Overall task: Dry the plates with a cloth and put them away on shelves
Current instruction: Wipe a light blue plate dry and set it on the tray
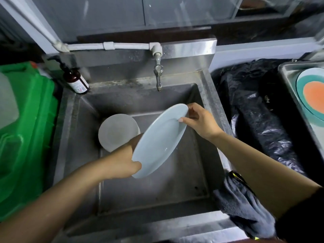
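I hold the pale plate (160, 139) tilted over the sink (206, 102), left hand (122, 163) and right hand (201, 120) fingers pinching opposite rims, while the cloth (242, 204) lies untouched beside it, so drying and shelving remain.

Working kitchen wash-up corner, deep steel sink (206, 95), wall tap (158, 74), soap pump bottle (75, 79), bin bag (259, 109)

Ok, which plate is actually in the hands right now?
The pale blue plate, tilted over the sink, held by left hand and right hand. The white one sits in the sink.
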The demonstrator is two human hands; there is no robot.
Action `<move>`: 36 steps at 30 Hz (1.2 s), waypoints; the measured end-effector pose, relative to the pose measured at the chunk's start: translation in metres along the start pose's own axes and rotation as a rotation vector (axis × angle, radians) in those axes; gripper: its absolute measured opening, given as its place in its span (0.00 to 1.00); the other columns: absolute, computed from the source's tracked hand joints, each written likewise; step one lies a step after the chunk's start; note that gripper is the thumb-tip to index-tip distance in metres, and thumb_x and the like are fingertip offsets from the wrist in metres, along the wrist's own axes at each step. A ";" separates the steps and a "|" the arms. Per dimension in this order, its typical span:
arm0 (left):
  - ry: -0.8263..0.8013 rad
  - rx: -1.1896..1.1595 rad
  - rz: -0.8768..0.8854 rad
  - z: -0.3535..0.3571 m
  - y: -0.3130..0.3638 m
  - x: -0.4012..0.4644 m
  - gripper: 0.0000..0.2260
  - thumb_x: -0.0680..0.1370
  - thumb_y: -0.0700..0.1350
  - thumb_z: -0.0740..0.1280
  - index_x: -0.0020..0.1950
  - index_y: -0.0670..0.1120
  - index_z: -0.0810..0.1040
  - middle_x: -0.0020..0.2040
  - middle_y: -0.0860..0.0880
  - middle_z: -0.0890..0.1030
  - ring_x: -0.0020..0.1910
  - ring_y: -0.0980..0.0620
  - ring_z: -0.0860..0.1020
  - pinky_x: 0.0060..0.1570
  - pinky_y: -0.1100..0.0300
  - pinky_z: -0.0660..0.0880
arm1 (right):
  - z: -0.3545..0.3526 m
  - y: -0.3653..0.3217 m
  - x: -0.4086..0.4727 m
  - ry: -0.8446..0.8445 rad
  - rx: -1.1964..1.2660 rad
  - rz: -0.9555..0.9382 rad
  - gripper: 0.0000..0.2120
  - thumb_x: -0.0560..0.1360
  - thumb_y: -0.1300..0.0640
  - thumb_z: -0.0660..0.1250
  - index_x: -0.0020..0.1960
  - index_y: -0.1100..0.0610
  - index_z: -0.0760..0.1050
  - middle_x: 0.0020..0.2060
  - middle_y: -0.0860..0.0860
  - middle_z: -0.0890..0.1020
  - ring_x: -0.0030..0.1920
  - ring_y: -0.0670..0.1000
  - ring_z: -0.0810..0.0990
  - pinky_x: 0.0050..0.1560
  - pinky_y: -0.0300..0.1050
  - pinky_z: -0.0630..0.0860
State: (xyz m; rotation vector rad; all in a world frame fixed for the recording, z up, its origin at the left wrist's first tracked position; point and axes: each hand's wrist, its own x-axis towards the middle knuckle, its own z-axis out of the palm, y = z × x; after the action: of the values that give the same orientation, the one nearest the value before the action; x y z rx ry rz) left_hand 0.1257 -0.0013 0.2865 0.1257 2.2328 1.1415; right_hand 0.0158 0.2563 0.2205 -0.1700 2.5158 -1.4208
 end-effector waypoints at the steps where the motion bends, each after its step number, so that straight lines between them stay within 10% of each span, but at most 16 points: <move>1: 0.006 0.012 0.009 0.001 0.004 -0.003 0.38 0.72 0.32 0.63 0.59 0.76 0.55 0.54 0.73 0.69 0.55 0.71 0.71 0.48 0.68 0.77 | 0.000 0.000 0.001 -0.005 -0.003 -0.014 0.16 0.68 0.42 0.75 0.51 0.43 0.74 0.46 0.47 0.83 0.50 0.50 0.82 0.54 0.54 0.79; 17: 0.142 -0.509 -0.376 0.077 0.001 0.007 0.27 0.73 0.28 0.63 0.67 0.51 0.69 0.57 0.49 0.80 0.56 0.46 0.77 0.42 0.51 0.81 | -0.025 0.074 -0.105 -0.386 -0.559 0.074 0.30 0.79 0.42 0.62 0.78 0.45 0.57 0.71 0.50 0.71 0.72 0.52 0.67 0.68 0.43 0.63; 22: 0.200 -0.669 -0.419 0.096 0.000 0.016 0.30 0.72 0.27 0.65 0.68 0.54 0.69 0.61 0.49 0.77 0.61 0.43 0.74 0.47 0.41 0.81 | -0.038 0.141 -0.200 -0.308 -0.831 -0.083 0.36 0.73 0.25 0.51 0.66 0.48 0.76 0.63 0.53 0.79 0.67 0.60 0.75 0.68 0.59 0.67; 26: 0.266 -0.721 -0.420 0.107 0.005 0.013 0.27 0.72 0.26 0.66 0.58 0.57 0.73 0.58 0.50 0.78 0.59 0.43 0.75 0.46 0.41 0.80 | -0.045 0.163 -0.242 -0.271 -0.926 -0.072 0.41 0.66 0.25 0.60 0.73 0.46 0.68 0.75 0.55 0.64 0.75 0.63 0.60 0.70 0.70 0.59; 30: 0.297 -0.789 -0.406 0.113 0.010 0.007 0.29 0.72 0.26 0.65 0.64 0.54 0.72 0.61 0.47 0.77 0.61 0.41 0.75 0.49 0.36 0.78 | -0.049 0.174 -0.259 -0.325 -0.891 -0.094 0.37 0.67 0.42 0.65 0.75 0.47 0.63 0.76 0.58 0.63 0.75 0.68 0.58 0.66 0.66 0.67; 36: 0.347 -0.907 -0.302 0.117 0.028 -0.010 0.26 0.73 0.25 0.63 0.56 0.56 0.77 0.55 0.49 0.81 0.57 0.43 0.77 0.47 0.37 0.79 | -0.050 0.162 -0.240 -0.266 -0.612 -0.119 0.39 0.63 0.63 0.46 0.72 0.49 0.69 0.71 0.54 0.71 0.74 0.62 0.63 0.70 0.54 0.68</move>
State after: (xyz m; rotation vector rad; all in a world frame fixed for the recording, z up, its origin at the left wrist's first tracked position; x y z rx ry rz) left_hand 0.1945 0.0949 0.2621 -0.7970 1.6912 1.9637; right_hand 0.2364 0.4347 0.1448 -0.5810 2.6530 -0.5652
